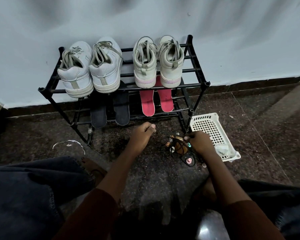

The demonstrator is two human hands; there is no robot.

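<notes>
Right hand [200, 143] curled round the tangle of cords and trinkets [178, 147] on the floor [260, 129], just beside the white basket [213, 118]; left hand [142, 134] was curled near the shoe rack [196, 73], contents unclear.

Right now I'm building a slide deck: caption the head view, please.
Right hand grips a tangled pile of small trinkets beside a white perforated plastic basket, before a black shoe rack.
</notes>
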